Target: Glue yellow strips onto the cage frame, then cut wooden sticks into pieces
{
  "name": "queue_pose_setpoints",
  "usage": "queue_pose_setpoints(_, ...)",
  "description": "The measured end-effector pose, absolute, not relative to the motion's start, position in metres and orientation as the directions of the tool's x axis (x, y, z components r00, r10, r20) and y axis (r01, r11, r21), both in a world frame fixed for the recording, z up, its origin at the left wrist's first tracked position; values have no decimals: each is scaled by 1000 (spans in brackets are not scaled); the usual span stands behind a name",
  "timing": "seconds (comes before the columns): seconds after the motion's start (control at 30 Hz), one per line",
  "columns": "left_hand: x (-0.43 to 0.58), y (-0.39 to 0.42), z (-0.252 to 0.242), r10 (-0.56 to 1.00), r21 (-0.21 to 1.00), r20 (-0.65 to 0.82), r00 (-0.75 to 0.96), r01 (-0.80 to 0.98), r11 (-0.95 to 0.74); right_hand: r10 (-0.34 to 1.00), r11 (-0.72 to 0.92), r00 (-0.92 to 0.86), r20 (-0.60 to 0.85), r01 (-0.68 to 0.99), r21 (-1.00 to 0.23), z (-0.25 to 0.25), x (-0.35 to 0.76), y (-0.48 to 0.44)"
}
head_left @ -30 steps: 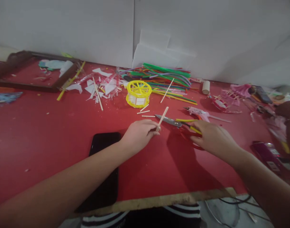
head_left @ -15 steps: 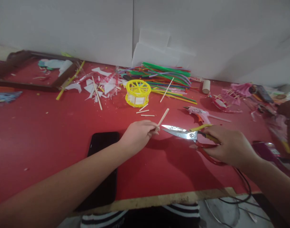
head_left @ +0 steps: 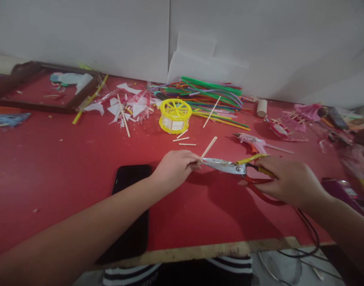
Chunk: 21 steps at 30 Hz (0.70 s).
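Observation:
My left hand (head_left: 177,165) pinches a thin wooden stick (head_left: 209,147) by its lower end, the rest slanting up to the right. My right hand (head_left: 291,180) grips scissors (head_left: 226,165) with one yellow and one red handle. The blade tips meet the stick right beside my left fingertips; whether they touch the wood is hard to tell. Behind the stick stands a small round yellow frame (head_left: 176,115) with spokes on top and white panels round its side. Several short cut sticks (head_left: 187,144) lie in front of it.
A black phone (head_left: 131,222) lies under my left forearm. Right of centre rests a pink glue gun (head_left: 253,142). Colourful pipe cleaners (head_left: 211,91), paper scraps (head_left: 137,107) and a brown wooden frame (head_left: 29,104) line the back. A pink stick model (head_left: 291,121) stands at right.
The scissors' blades have closed together and their tips have moved left, up to the stick at my left fingers. The whole view has shifted slightly.

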State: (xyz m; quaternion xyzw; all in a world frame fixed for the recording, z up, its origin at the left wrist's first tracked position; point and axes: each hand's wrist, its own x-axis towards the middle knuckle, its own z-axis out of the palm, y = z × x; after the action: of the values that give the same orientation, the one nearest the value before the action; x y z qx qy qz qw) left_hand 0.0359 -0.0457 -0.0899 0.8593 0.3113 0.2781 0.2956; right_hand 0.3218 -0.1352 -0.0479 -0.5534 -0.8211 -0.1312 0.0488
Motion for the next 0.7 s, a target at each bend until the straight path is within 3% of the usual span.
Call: queue_pose_setpoints(0.7, 36, -45, -88, 705, 682, 274, 655, 385, -622, 947, 295, -300, 113, 954, 58, -41, 318, -132)
